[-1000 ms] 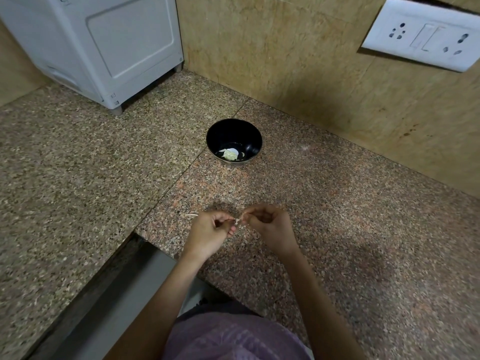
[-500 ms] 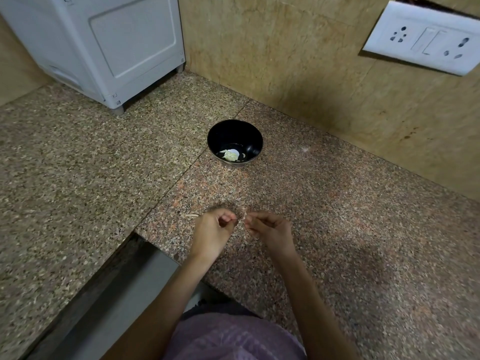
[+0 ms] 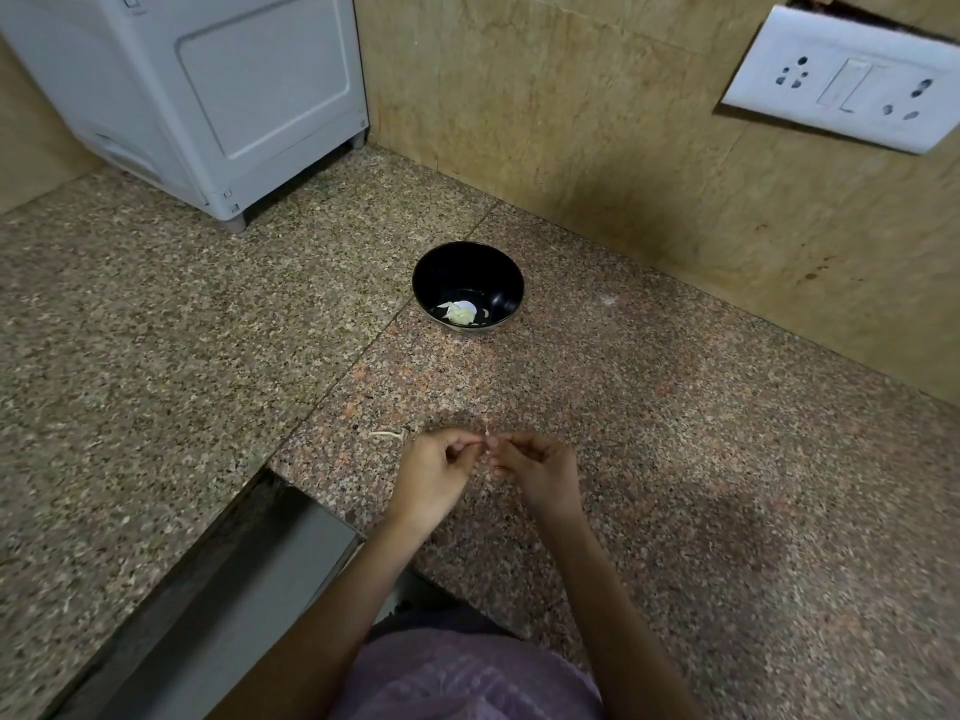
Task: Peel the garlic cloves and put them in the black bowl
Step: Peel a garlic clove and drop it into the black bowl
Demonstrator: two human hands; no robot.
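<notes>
A black bowl (image 3: 467,288) stands on the granite counter near the wall, with pale peeled garlic pieces (image 3: 458,312) at its bottom. Closer to me, my left hand (image 3: 434,475) and my right hand (image 3: 540,472) meet fingertip to fingertip just above the counter. Between their fingertips they pinch a small garlic clove (image 3: 489,445), mostly hidden by the fingers, with a wisp of skin sticking up. A thin strip of garlic skin (image 3: 387,434) lies on the counter just left of my left hand.
A white appliance (image 3: 208,90) stands at the back left corner. A switch and socket plate (image 3: 841,85) is on the tiled wall at upper right. A recessed metal channel (image 3: 218,589) cuts into the counter at lower left.
My hands parted a little half a second ago and have come back together on the clove. The bowl and the skin strip have not moved.
</notes>
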